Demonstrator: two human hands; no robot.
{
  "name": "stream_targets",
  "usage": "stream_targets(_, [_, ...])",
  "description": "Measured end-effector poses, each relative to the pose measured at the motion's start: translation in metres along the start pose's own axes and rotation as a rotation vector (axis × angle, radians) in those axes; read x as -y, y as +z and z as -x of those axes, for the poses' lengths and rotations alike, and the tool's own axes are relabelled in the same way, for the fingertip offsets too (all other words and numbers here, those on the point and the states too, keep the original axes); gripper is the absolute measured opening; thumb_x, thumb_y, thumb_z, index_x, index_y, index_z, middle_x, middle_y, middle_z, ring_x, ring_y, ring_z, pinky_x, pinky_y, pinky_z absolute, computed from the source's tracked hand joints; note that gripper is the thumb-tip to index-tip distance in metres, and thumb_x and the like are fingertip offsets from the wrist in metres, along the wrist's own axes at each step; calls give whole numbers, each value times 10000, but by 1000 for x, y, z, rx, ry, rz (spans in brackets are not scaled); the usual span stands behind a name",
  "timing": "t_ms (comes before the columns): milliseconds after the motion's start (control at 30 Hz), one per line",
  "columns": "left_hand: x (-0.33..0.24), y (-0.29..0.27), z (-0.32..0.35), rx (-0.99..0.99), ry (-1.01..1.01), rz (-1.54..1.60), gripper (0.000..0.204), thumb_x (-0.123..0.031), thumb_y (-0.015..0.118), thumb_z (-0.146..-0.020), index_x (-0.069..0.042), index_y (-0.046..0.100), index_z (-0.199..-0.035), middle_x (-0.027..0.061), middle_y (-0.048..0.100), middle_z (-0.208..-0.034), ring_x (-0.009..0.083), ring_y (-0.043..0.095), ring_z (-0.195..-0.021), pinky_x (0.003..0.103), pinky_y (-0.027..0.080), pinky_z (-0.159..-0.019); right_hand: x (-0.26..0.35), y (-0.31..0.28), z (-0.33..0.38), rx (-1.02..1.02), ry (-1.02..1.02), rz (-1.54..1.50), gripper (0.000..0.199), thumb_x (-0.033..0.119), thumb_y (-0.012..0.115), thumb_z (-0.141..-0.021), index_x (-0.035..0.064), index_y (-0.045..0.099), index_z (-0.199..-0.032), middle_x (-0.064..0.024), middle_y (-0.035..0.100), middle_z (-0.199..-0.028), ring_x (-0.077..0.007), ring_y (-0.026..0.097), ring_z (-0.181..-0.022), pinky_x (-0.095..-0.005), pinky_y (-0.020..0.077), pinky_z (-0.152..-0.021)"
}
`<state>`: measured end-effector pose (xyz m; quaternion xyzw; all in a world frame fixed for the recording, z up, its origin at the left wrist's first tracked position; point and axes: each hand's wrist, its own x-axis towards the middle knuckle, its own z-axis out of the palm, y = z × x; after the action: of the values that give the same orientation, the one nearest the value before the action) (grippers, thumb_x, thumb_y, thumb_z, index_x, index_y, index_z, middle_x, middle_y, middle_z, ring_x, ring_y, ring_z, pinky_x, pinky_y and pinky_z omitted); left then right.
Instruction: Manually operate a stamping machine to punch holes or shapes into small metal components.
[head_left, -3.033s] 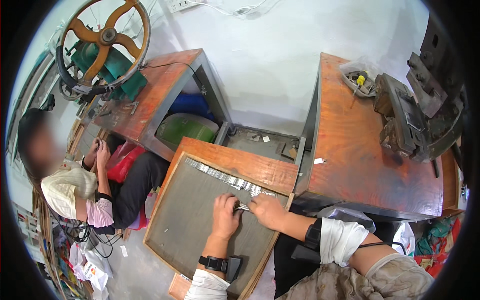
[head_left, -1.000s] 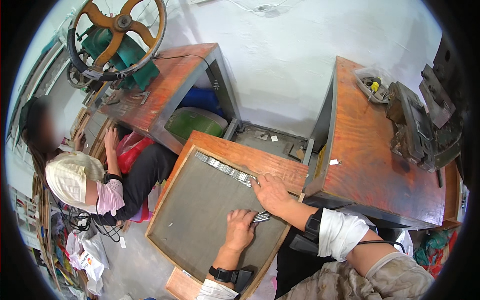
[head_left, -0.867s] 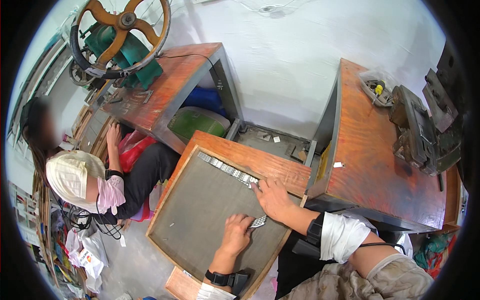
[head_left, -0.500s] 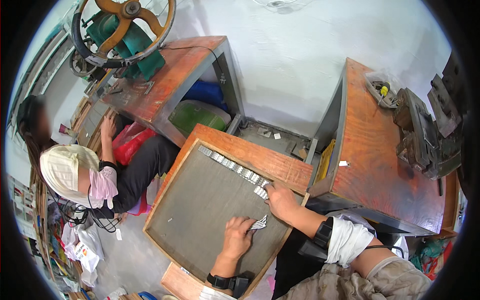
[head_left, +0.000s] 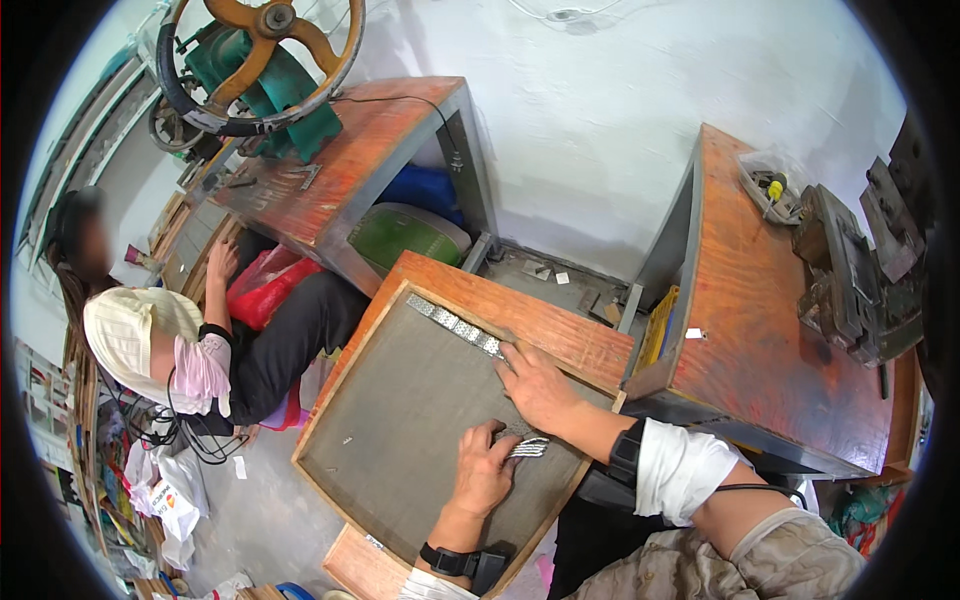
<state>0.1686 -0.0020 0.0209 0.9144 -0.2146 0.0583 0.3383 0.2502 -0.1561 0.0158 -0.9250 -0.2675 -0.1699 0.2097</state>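
A wooden-framed tray (head_left: 560, 325) with a grey mesh bottom lies tilted in front of me. A row of small silvery metal pieces (head_left: 452, 323) runs along its far inner edge. My right hand (head_left: 535, 385) lies flat at the near end of that row, fingertips touching the last pieces. My left hand (head_left: 485, 470) rests on the mesh lower down, fingers curled around a small stack of the same metal pieces (head_left: 528, 447). A black watch sits on my left wrist.
A person in a cream head covering (head_left: 125, 330) sits on the floor at left. A wooden bench with a green hand-wheel press (head_left: 265, 70) stands behind. At right is a second wooden bench (head_left: 770, 340) with a dark metal machine (head_left: 860, 280). A green container (head_left: 405, 235) lies under the left bench.
My right hand has slid up toward the row of pieces at the tray's far edge. My left hand has stayed low on the mesh with its stack. The view shifted slightly.
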Motion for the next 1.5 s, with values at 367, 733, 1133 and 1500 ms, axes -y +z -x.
stream_targets(367, [-1, -2, 10, 9, -190, 210, 334, 7, 716, -634, -56, 638, -953, 117, 598, -956, 329, 558, -902, 392, 455, -786, -10, 14, 15, 42, -46, -285, 253, 96, 617, -765, 32, 626, -1010, -112, 530, -1170, -294, 479, -1114, -413, 417, -932])
stream_targets(733, [-9, -19, 12, 37, -118, -72, 364, -52, 746, -614, -94, 648, -962, 83, 588, -1007, 321, 525, -995, 478, 378, -888, 14, 14, -3, 109, 76, -85, 148, 186, 672, -709, 77, 662, -808, -96, 604, -844, -260, 526, -883, -401, 432, -736])
stream_targets(1133, [10, -11, 14, 22, -142, 14, 443, -117, 752, -641, -65, 602, -1055, 115, 575, -954, 312, 526, -915, 424, 406, -822, 12, -5, 22, 167, 412, -130, 316, 230, 726, -715, 39, 601, -933, -128, 549, -952, -312, 551, -906, -408, 473, -757])
stream_targets(1500, [3, -4, 23, -11, -212, 153, 413, -107, 755, -626, -111, 636, -1021, 116, 562, -1085, 323, 502, -1021, 434, 388, -881, 13, 10, 27, 236, 279, -313, 207, 114, 724, -670, 80, 670, -867, -111, 604, -882, -307, 547, -903, -399, 456, -791])
